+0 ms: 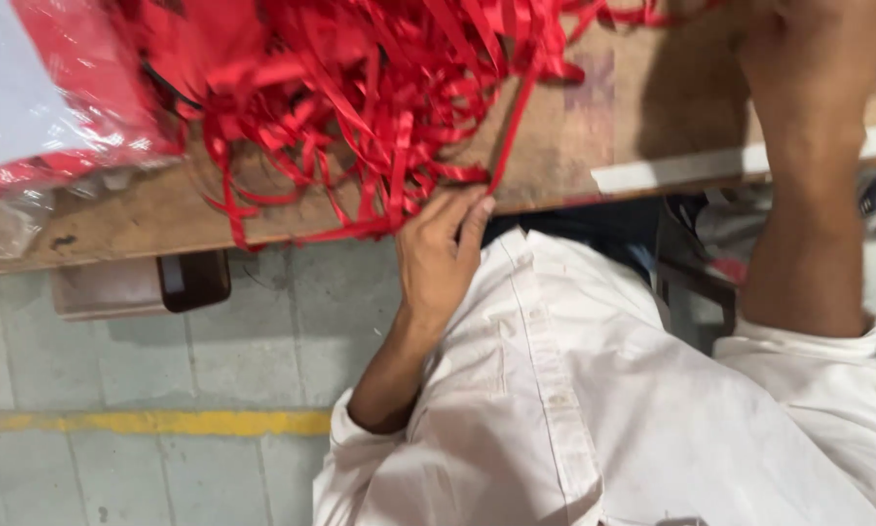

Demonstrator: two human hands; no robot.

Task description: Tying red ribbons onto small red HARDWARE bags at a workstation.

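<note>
So there's a big tangled heap of glossy red ribbon strips (379,97), thin and flat, spilling across a worn wooden table (613,117) and hanging over its front edge. The left hand (443,258) sits right at that edge, fingers together and curled up against the dangling strips, fingertips touching one strand; can't tell if it's actually pinching it. The right hand (818,58) is up on the tabletop, well apart from the heap, partly cut off by the frame, so its fingers are anyone's guess. A crinkly clear plastic bag (48,107) with red stuff inside sits at the table's left end. Below is grey tiled floor (165,370) with a yellow line (165,422).
</note>
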